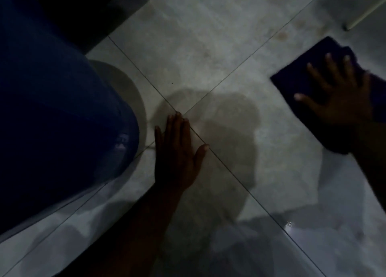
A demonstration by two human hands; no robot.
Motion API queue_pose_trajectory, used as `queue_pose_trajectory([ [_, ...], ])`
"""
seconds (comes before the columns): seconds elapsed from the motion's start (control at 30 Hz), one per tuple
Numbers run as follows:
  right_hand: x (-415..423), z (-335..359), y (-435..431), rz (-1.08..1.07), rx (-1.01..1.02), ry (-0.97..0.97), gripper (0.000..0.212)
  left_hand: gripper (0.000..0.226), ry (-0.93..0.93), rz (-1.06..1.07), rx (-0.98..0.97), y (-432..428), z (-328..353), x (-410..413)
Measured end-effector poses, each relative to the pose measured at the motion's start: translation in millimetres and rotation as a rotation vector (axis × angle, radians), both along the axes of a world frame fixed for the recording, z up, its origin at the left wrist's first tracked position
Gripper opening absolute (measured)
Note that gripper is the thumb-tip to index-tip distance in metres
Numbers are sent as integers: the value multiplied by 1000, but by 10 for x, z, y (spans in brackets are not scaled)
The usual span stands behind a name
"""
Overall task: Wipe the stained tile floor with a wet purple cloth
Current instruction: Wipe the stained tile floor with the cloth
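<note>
A dark purple cloth (313, 68) lies flat on the grey tile floor (198, 47) at the right. My right hand (338, 97) presses down on the cloth with its fingers spread. My left hand (177, 151) rests flat on the floor at the middle, palm down and fingers together, over a crossing of grout lines. Brownish stains (282, 35) mark the tile beyond the cloth, near a grout line. A wet sheen shows on the floor at the lower right.
My knee in blue trousers (52, 120) fills the left side. A pale round object (129, 97) sits partly hidden behind it. A dark block (89, 11) stands at the top left. A white edge of something (363, 11) is at the top right.
</note>
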State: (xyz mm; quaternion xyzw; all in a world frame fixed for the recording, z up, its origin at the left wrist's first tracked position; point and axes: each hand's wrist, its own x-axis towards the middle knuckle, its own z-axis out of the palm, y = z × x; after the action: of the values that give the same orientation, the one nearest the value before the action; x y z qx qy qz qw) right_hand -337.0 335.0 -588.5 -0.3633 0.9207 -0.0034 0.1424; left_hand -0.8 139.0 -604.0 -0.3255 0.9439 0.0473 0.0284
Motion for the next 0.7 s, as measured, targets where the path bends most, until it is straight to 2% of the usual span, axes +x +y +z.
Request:
queue_pose_trajectory([
  [0.07,239,26,-282,-71,-15,7,86,81,-8,6,4,16,12,2],
  [0.1,447,29,-422,-32,-29,9,87,79,-17,12,2,23,23,-4],
  [0.17,997,6,-554,228,-51,24,86,74,-30,19,0,1,61,-16],
  [0.23,1523,-39,-377,512,-83,37,83,68,58,-27,-11,-104,115,-84],
  [0.3,1778,-108,62,648,-147,29,80,66,187,-90,-23,-226,156,-252],
  [0.37,1729,-134,554,670,-177,-36,81,67,242,-133,-44,-275,188,-511],
  [0.47,1243,-70,1073,586,-98,0,86,77,114,-168,47,-159,172,-978],
  [0.57,638,11,1203,363,-3,30,86,89,-37,-187,66,-37,74,-1331],
  [0.7,-29,27,718,66,-11,17,91,90,-6,-195,27,9,-29,-1391],
])
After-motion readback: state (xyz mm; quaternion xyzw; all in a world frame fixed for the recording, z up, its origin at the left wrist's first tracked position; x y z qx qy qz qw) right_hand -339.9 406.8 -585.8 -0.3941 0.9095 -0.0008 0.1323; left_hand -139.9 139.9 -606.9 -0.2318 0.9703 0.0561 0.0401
